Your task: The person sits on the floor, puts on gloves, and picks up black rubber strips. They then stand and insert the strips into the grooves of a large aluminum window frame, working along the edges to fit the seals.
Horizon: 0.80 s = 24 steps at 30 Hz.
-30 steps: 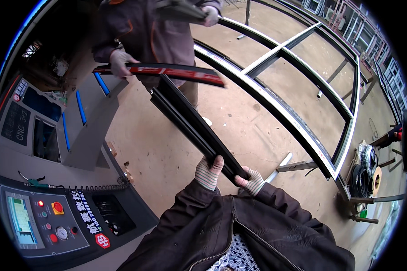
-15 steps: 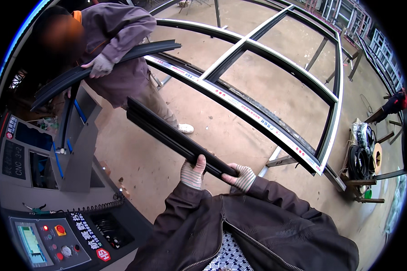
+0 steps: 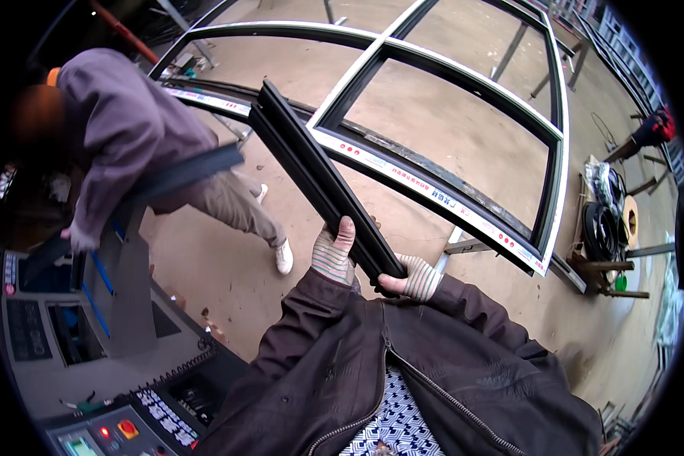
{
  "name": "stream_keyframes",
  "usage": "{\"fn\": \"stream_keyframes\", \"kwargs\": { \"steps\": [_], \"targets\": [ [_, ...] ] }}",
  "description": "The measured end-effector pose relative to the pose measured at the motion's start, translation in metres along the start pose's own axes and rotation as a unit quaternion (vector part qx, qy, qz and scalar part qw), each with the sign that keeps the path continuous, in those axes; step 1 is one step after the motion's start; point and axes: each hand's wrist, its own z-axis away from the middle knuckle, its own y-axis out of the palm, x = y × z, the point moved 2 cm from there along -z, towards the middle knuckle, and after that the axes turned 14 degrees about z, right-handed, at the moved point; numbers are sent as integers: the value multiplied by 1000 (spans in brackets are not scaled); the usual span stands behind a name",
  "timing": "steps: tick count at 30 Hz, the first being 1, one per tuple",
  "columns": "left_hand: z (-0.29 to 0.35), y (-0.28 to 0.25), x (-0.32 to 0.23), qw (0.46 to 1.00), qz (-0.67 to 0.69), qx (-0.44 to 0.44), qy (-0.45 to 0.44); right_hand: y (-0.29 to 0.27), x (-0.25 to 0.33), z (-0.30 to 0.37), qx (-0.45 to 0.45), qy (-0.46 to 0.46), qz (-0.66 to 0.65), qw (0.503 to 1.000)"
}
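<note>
A black grooved profile bar (image 3: 305, 163) slants up and to the left from my body, held in both hands. My left hand (image 3: 334, 252), in a striped fingerless glove, grips its middle part with the thumb on top. Closer to the near end, my right hand (image 3: 410, 277) in a matching glove is closed around the bar. The undersides of the fingers are mostly hidden. The bar's far end overlaps the edge of a large window-type frame (image 3: 433, 190) in the view; whether they touch I cannot tell.
At left a co-worker (image 3: 129, 129) bends over a grey machine (image 3: 121, 304), holding a dark profile (image 3: 186, 176). The machine's control panel (image 3: 102, 433) lies lower left. At right stands a wooden rack (image 3: 608, 266) with black coils (image 3: 602, 232). Metal legs support the frame above a brown floor.
The bar in my hands has swung more upright, its far end moving up and right. The co-worker has bent toward the machine and lowered their profile. My view has shifted slightly.
</note>
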Motion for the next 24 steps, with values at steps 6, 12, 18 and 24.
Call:
{"fn": "stream_keyframes", "kwargs": {
  "steps": [6, 12, 18, 24],
  "targets": [
    [-40, -5, -20, 998, 15, 33, -47, 11, 25, -22, -67, 0, 12, 998],
    [-71, -21, -19, 995, 70, 7, -74, 19, 42, -38, -112, 29, 33, 993],
    [-104, -6, -10, 999, 30, -17, -41, -11, 63, -44, -228, -18, 247, 942],
    [-143, 9, 6, 997, -51, -50, -16, -61, 100, -54, -278, -108, 568, 767]
  ]
}}
